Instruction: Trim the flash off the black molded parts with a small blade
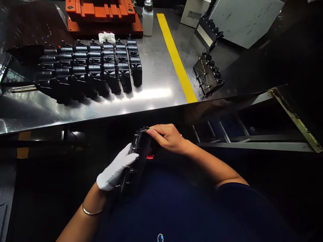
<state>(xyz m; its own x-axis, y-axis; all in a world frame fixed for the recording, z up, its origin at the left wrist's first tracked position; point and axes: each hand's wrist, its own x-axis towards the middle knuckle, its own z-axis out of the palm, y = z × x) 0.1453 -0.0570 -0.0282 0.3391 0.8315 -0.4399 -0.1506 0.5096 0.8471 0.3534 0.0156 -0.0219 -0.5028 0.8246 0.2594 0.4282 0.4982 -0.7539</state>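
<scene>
A black moulded plastic part (138, 158) is held in front of my body, below the bench edge, tilted with its far end up. My left hand (117, 168), in a white glove, is closed around its left side, thumb lying across the face. My bare right hand (168, 137) pinches the far upper end between thumb and fingers. Small pegs stick out along the left side of the part. Its lower end blends into my dark clothing. Something small and red (149, 157) shows just right of it, too hidden to name.
On the metal bench (161, 90) stand rows of similar black parts (93, 69). Behind them are an orange block fixture (103, 20), a white tissue (107, 37) and a bottle (147, 18). Right of the yellow tape (175, 55) lies another black part (208, 75), near a grey box (244, 20).
</scene>
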